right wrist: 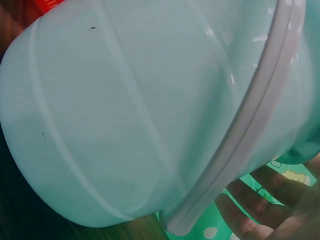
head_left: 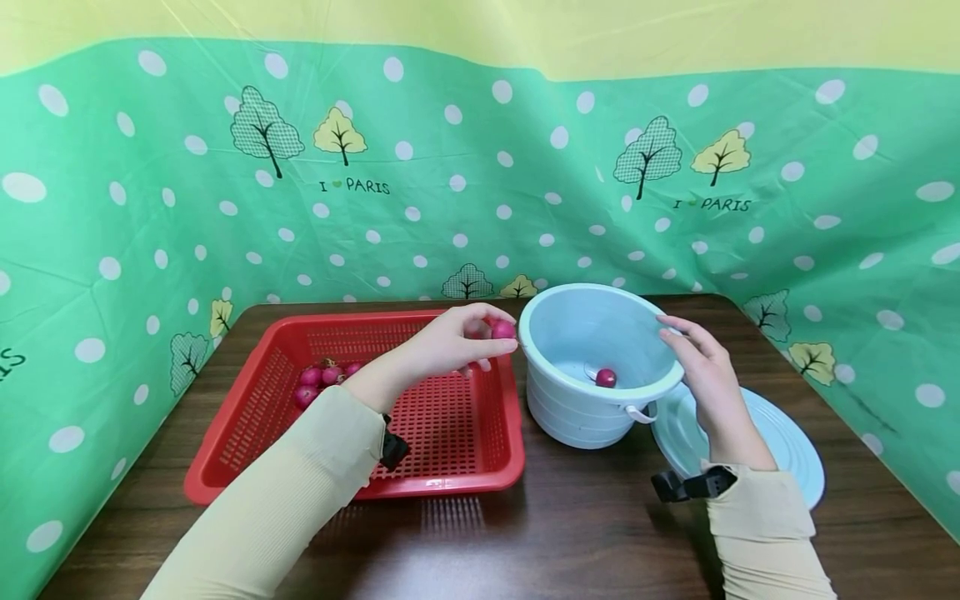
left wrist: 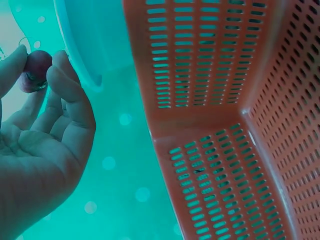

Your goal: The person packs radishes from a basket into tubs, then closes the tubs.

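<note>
In the head view my left hand [head_left: 457,340] pinches a small red radish [head_left: 503,330] between thumb and fingertips, at the left rim of a pale blue bucket [head_left: 573,417]. The left wrist view also has this radish [left wrist: 36,70] between the fingertips. Inside the bucket, a single radish [head_left: 606,378] lies at the bottom. At the bucket's right rim rests my right hand [head_left: 705,379], its fingers nearly straight; the right wrist view has these fingers [right wrist: 272,187] spread beside the wall. Several radishes [head_left: 311,377] lie in a red basket [head_left: 517,467], partly hidden by my left arm.
Right of the bucket a round blue lid [head_left: 780,442] lies flat, partly under my right forearm. The bucket's white handle [right wrist: 240,130] hangs down its side. Behind the brown table [head_left: 570,533] hangs a green dotted cloth [head_left: 420,217].
</note>
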`<state>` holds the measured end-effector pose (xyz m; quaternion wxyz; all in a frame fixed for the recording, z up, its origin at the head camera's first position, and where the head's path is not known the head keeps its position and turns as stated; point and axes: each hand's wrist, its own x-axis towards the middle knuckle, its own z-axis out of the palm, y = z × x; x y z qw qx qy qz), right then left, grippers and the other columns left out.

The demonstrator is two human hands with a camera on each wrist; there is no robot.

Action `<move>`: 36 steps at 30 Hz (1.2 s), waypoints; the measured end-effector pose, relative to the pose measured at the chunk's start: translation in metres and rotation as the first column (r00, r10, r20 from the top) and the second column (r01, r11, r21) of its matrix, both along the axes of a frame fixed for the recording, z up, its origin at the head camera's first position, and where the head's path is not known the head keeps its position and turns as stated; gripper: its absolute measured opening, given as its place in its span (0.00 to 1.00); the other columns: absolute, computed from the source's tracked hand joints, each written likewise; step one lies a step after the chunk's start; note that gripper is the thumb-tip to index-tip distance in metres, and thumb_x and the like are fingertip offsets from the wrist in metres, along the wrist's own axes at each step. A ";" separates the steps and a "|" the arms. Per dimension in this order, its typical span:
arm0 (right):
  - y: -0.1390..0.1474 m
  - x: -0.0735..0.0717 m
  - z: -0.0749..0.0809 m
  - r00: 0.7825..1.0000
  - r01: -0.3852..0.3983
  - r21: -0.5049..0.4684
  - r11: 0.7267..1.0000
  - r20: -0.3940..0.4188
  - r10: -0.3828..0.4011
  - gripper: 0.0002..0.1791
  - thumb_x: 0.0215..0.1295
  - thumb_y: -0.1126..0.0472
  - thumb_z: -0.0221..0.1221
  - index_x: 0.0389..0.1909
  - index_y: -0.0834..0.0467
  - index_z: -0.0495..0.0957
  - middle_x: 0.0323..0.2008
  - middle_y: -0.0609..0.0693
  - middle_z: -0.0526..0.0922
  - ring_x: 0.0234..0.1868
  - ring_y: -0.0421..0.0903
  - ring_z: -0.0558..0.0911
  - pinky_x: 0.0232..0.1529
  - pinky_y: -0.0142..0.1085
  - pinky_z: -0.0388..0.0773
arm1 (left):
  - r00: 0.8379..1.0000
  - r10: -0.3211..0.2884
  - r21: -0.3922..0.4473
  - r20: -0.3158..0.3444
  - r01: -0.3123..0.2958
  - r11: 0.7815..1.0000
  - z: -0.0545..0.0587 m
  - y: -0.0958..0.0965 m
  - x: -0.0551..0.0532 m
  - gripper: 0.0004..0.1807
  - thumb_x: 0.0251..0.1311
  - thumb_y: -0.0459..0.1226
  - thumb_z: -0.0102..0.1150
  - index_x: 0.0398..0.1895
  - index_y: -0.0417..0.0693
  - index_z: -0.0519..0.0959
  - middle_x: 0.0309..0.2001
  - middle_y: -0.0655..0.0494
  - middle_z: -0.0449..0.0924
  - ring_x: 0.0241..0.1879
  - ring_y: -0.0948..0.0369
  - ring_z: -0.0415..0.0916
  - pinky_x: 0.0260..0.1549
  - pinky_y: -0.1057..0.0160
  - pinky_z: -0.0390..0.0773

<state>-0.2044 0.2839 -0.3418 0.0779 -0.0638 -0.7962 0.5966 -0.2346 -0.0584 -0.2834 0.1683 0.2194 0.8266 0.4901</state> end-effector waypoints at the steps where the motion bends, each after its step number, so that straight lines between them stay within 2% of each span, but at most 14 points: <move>1: 0.000 0.000 0.000 1.000 0.000 -0.001 1.000 0.000 0.000 0.29 0.73 0.39 0.48 0.71 0.44 0.67 0.73 0.54 0.59 0.64 0.48 0.64 0.67 0.63 0.59 | 1.000 0.003 0.006 0.005 -0.003 1.000 0.001 0.001 0.000 0.22 0.63 0.47 0.64 0.60 0.56 0.75 0.44 0.42 0.83 0.34 0.55 0.82 0.24 0.65 0.75; 3: 0.000 0.000 0.000 1.000 -0.002 -0.002 1.000 -0.001 0.002 0.29 0.73 0.39 0.48 0.71 0.44 0.67 0.73 0.54 0.59 0.64 0.48 0.64 0.67 0.63 0.58 | 1.000 0.007 0.024 0.014 -0.007 1.000 0.002 0.005 -0.001 0.21 0.63 0.46 0.65 0.58 0.55 0.76 0.43 0.41 0.83 0.33 0.55 0.81 0.24 0.66 0.76; 8: 0.001 0.000 0.001 1.000 -0.009 0.002 1.000 -0.004 0.009 0.29 0.73 0.38 0.48 0.71 0.44 0.67 0.72 0.55 0.59 0.63 0.47 0.65 0.67 0.63 0.59 | 1.000 0.006 0.091 0.029 -0.009 0.996 0.006 0.014 -0.001 0.20 0.64 0.45 0.64 0.57 0.53 0.76 0.46 0.39 0.83 0.39 0.42 0.81 0.30 0.60 0.80; 10: 0.000 0.000 0.001 1.000 -0.011 0.005 1.000 -0.006 0.011 0.29 0.73 0.38 0.48 0.71 0.44 0.67 0.72 0.55 0.60 0.62 0.46 0.65 0.67 0.63 0.59 | 0.999 0.008 0.112 0.032 -0.012 0.994 0.008 0.018 -0.001 0.19 0.64 0.45 0.63 0.56 0.52 0.76 0.46 0.40 0.83 0.40 0.41 0.81 0.33 0.57 0.82; 15: 0.000 0.000 0.001 1.000 -0.010 0.002 1.000 -0.010 0.010 0.29 0.73 0.39 0.49 0.71 0.45 0.67 0.72 0.55 0.59 0.63 0.49 0.64 0.67 0.65 0.58 | 1.000 0.017 0.101 0.020 -0.019 0.995 0.011 0.026 -0.001 0.19 0.65 0.47 0.63 0.56 0.54 0.76 0.41 0.49 0.83 0.38 0.45 0.83 0.30 0.62 0.80; 20: 0.000 0.001 0.001 1.000 -0.005 -0.005 1.000 -0.001 0.005 0.29 0.73 0.39 0.49 0.71 0.45 0.67 0.73 0.56 0.59 0.65 0.51 0.64 0.68 0.65 0.57 | 1.000 0.005 0.089 -0.004 -0.005 0.996 0.013 0.032 -0.002 0.19 0.65 0.48 0.62 0.57 0.55 0.75 0.41 0.50 0.82 0.39 0.44 0.82 0.28 0.66 0.78; 26: 0.000 0.000 0.001 1.000 0.001 0.008 1.000 -0.001 -0.001 0.29 0.73 0.39 0.49 0.71 0.45 0.67 0.72 0.55 0.60 0.63 0.47 0.65 0.67 0.62 0.60 | 1.000 0.000 0.085 -0.018 0.001 0.996 0.014 0.037 -0.004 0.19 0.66 0.48 0.61 0.57 0.56 0.74 0.40 0.50 0.81 0.30 0.54 0.79 0.30 0.60 0.81; 31: 0.001 0.000 0.001 1.000 -0.003 0.010 1.000 -0.004 0.003 0.29 0.73 0.39 0.48 0.71 0.44 0.67 0.72 0.54 0.60 0.64 0.48 0.65 0.67 0.62 0.59 | 0.999 0.006 0.069 -0.033 -0.004 0.998 0.014 0.042 -0.006 0.21 0.65 0.50 0.61 0.58 0.58 0.73 0.38 0.51 0.80 0.28 0.57 0.76 0.34 0.50 0.82; 36: 0.002 0.000 0.000 1.000 -0.004 0.015 1.000 -0.003 0.005 0.29 0.73 0.39 0.48 0.71 0.44 0.67 0.72 0.54 0.60 0.63 0.47 0.66 0.66 0.61 0.61 | 1.000 -0.001 0.092 -0.019 0.002 0.996 0.013 0.047 -0.006 0.20 0.65 0.48 0.62 0.58 0.56 0.74 0.40 0.48 0.81 0.26 0.58 0.76 0.29 0.55 0.80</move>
